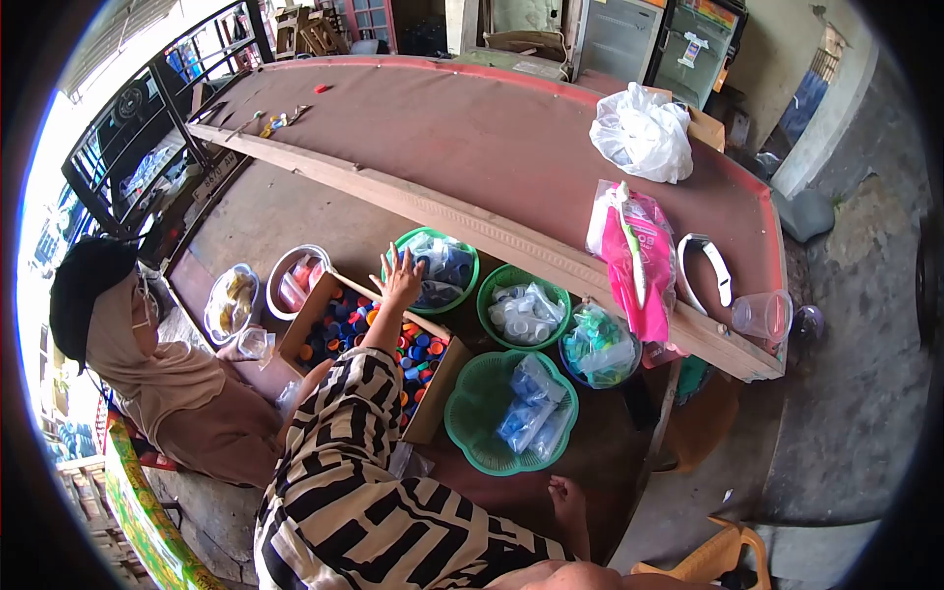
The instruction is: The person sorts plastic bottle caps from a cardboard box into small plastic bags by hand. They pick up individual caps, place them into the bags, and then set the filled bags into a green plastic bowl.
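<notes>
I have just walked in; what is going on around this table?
The camera wearer's left hand, fingers spread, is at the edge of a round green basket of bagged items. Their right hand is near the scalloped green basket. A co-worker has a hand by a small clear bag, beside a cardboard box of colourful caps.

Cream top (pixel 393 511), black blocky bars

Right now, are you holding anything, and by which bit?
Nothing I can see: the left hand is spread by a green basket, and the right hand is curled with nothing showing.
</notes>
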